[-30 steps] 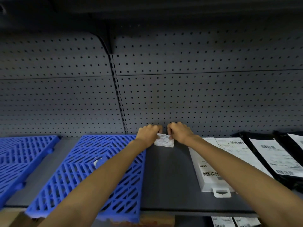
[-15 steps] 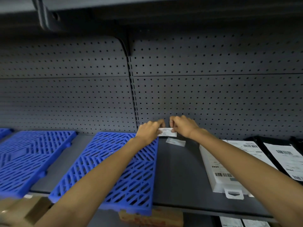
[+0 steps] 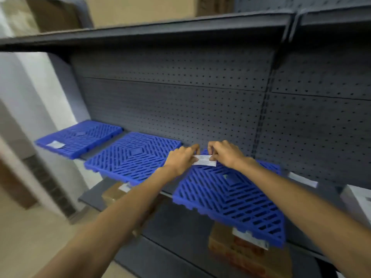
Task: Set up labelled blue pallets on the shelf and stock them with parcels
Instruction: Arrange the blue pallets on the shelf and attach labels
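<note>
Label (image 3: 204,160), pinched at its ends between left hand (image 3: 181,158) and right hand (image 3: 224,155), has moved off bare shelf (image 3: 329,183) to the far edge of the pallet (image 3: 230,197) just beneath; sticking down looks imminent.

We see three blue slatted plastic pallets (image 3: 132,157) mid-frame, a white printed paper label (image 3: 204,160), and the dark grey dotted metal pegboard (image 3: 180,105) behind.
</note>
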Available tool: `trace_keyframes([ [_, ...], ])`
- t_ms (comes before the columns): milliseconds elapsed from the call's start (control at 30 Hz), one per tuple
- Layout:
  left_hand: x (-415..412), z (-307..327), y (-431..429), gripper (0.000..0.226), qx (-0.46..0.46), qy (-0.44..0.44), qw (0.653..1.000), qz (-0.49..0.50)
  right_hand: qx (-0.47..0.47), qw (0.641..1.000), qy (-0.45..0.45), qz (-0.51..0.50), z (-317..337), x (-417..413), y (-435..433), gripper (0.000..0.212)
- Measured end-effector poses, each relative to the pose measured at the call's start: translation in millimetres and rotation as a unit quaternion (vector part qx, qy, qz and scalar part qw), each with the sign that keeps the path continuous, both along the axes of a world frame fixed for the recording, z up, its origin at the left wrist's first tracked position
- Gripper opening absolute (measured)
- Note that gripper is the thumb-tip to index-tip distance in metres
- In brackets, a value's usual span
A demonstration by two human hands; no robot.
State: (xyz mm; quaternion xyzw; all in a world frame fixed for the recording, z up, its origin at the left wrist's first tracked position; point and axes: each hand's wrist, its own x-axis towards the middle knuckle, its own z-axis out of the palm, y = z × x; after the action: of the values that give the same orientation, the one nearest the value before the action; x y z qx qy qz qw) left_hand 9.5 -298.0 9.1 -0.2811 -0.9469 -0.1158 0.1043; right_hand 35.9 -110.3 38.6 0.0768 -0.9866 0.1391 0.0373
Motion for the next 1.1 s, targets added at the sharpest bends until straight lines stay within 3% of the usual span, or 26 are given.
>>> trace_keyframes([
  [267, 33.5, 1.8, -217.6, 0.01, 0.052, 0.012, 0.992, 0.111, -0.021, 0.995, 0.013, 0.094, 7.3, -4.8, -209.9, 0.01],
  [467, 36.1, -9.6, -310.4, 0.003, 0.109, -0.019, 0.983, 0.146, -0.031, 0.991, 0.018, 0.128, -3.7, -1.8, -300.7, 0.001],
  [900, -57.0, -14.5, -329.9, 0.009, 0.12, -0.072, 0.987, 0.077, -0.01, 0.99, -0.113, 0.089, -4.8, -83.7, -317.1, 0.019],
  [1100, -103.8, -2.9, -322.7, 0.007, 0.072, -0.116, 0.991, 0.009, -0.025, 0.981, -0.173, 0.081, -0.5, -112.2, -309.1, 0.012],
])
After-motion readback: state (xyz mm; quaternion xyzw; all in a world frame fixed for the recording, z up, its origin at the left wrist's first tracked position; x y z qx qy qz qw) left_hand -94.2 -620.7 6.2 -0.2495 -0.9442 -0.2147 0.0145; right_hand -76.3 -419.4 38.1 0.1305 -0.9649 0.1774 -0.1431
